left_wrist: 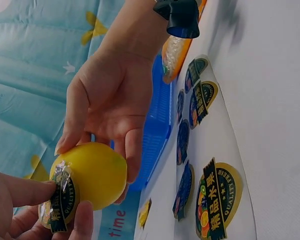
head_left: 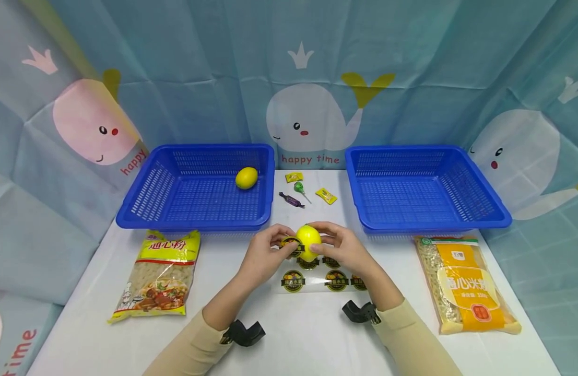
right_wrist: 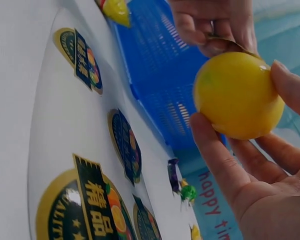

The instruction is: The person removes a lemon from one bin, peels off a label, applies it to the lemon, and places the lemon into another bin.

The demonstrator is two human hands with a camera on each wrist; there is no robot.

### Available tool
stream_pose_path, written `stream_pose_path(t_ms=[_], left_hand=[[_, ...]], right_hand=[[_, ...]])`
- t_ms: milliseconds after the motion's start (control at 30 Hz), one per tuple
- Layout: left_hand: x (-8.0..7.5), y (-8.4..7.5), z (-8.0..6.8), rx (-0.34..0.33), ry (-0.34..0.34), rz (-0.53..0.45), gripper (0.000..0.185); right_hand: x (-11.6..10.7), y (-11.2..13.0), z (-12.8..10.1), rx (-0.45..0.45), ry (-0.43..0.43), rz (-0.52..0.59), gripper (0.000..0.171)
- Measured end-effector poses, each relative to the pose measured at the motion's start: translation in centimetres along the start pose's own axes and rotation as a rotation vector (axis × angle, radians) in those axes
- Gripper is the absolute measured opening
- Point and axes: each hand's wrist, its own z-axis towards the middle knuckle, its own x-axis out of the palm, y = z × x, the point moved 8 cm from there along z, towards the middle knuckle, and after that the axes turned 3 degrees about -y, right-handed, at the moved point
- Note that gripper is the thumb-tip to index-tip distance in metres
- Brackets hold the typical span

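A yellow lemon (head_left: 308, 241) is held just above the table's middle, between both hands. My right hand (head_left: 324, 241) grips it from the right, thumb and fingers curled round it (right_wrist: 237, 95). My left hand (head_left: 284, 242) pinches a round dark fruit sticker (left_wrist: 62, 197) against the lemon's left side (left_wrist: 95, 172). Under the hands lies a clear sticker sheet (head_left: 317, 281) with several more of the same stickers (left_wrist: 217, 192). A second lemon (head_left: 246, 177) lies in the left blue basket (head_left: 143, 201).
The right blue basket (head_left: 493, 206) holds nothing. Between the baskets lie wrapped candies (head_left: 326, 195) and a green lollipop (head_left: 298, 187). A pasta bag (head_left: 157, 277) lies front left and a macaroni bag (head_left: 464, 284) front right. A whale-print cloth hangs behind.
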Motion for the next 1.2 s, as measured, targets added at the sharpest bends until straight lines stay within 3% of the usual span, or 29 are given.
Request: stream_pose_path(t_ms=[300,633,933,1200], left_hand=[[0.0,0.1,-0.1,0.008,-0.032,-0.010,0.015],[-0.2,-0.4,-0.2,0.119,-0.092,0.078,0.018],[0.4,-0.5,-0.4,0.159,-0.075,0.064,0.022],[0.5,0.9,-0.4,0.035,-0.055,0.012,0.026]], right_hand=[[0.9,0.1,-0.3,0.008,0.003,0.048,0.051],[1.1,0.1,-0.4,0.012,-0.006,0.049,0.051],[1.7,0.0,-0.3,0.032,0.006,0.037,0.059],[1.6,0.2,-0.6,0.031,0.005,0.072,0.060]])
